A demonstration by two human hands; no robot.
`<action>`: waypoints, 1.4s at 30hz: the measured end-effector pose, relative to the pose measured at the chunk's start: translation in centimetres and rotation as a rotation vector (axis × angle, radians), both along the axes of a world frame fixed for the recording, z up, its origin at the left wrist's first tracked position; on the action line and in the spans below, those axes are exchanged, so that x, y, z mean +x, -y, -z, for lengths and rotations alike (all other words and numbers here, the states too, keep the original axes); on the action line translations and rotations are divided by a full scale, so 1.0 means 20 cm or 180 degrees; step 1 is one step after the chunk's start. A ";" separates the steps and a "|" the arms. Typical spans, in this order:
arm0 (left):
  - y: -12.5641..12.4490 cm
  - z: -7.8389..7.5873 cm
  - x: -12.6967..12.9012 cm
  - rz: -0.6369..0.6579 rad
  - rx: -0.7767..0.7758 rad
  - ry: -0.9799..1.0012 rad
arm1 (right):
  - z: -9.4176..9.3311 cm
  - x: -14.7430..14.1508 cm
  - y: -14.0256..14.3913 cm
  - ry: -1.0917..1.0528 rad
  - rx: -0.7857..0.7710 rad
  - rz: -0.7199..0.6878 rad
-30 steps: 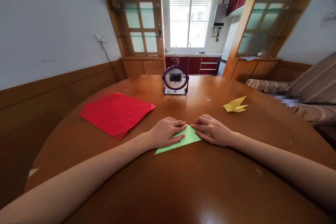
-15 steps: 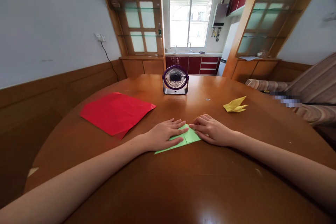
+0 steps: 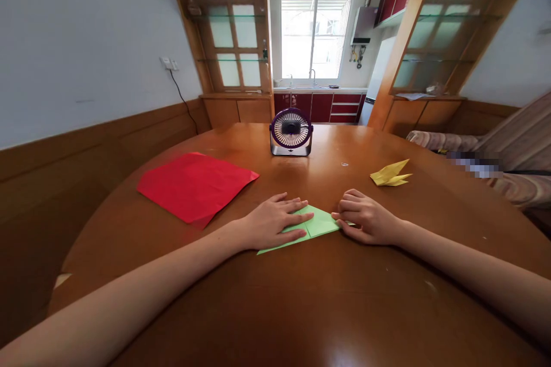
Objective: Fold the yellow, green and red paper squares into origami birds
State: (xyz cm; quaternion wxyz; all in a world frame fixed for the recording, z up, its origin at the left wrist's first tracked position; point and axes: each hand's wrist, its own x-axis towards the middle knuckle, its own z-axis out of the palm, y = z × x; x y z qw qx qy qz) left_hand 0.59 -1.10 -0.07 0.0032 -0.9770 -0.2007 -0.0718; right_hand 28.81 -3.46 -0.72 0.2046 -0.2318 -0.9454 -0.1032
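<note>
A folded sheet of green paper [image 3: 317, 222] lies on the table in front of me, with a fold line crossing its middle. Across its left part my left hand [image 3: 278, 222] rests flat with the fingers spread, hiding some of it. At the paper's right corner my right hand [image 3: 364, 218] is closed, thumb and index finger pinched on the paper, its other fingers curled. A small green tip shows between those fingers. To the left lies a red sheet of paper [image 3: 196, 189]; a folded yellow paper piece [image 3: 390, 174] sits beyond my right hand.
A purple desk fan [image 3: 291, 131] stands near the far side of the round wooden table [image 3: 275, 309]. On the right is a chair or sofa with striped fabric [image 3: 523, 149]. A cord [image 3: 183, 97] hangs from the wall socket [image 3: 167, 63] at the left.
My right hand has slid right along the green paper to its right corner, uncovering more of it, and its fingers are more curled. My left hand stays flat on the paper.
</note>
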 end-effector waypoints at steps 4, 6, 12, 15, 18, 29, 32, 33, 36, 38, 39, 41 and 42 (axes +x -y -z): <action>0.06 -0.01 0.04 -0.0017 -0.0101 -0.0094 | 0.00 0.00 -0.01 -0.0110 -0.0069 -0.0062; 0.08 -0.01 0.06 -0.0041 -0.0205 -0.0125 | 0.01 -0.01 -0.02 -0.0183 -0.0135 -0.0063; 0.03 -0.02 0.03 -0.0101 -0.0809 -0.0143 | 0.00 -0.01 -0.01 -0.0249 -0.0361 -0.0008; -0.03 -0.02 0.00 -0.0146 -0.1019 0.0162 | 0.00 0.00 -0.01 -0.0245 -0.0407 0.0031; -0.05 -0.01 -0.01 -0.0187 -0.0763 0.0271 | 0.00 0.00 -0.01 -0.0241 -0.0419 0.0028; -0.01 0.00 -0.03 -0.0070 -0.0592 -0.0169 | 0.00 0.00 0.00 -0.0242 -0.0318 -0.0016; -0.02 -0.01 -0.04 0.0002 -0.0671 -0.0252 | 0.00 0.00 0.00 -0.0253 -0.0323 -0.0011; -0.02 -0.01 -0.04 0.0039 -0.0698 -0.0256 | 0.00 0.00 0.00 -0.0252 -0.0335 -0.0006; -0.02 -0.01 -0.04 0.0140 -0.0780 -0.0237 | 0.00 0.00 0.00 -0.0237 -0.0379 -0.0001; -0.03 -0.02 -0.05 0.0193 -0.0811 -0.0209 | 0.00 0.00 0.00 -0.0241 -0.0407 0.0000; -0.03 -0.02 -0.05 0.0217 -0.0819 -0.0188 | -0.01 0.00 0.00 -0.0243 -0.0416 0.0001; -0.03 -0.02 -0.05 0.0243 -0.0836 -0.0152 | -0.01 0.00 -0.01 -0.0244 -0.0419 -0.0001; -0.03 -0.02 -0.05 0.0241 -0.0854 -0.0147 | -0.01 0.00 -0.01 -0.0238 -0.0411 0.0000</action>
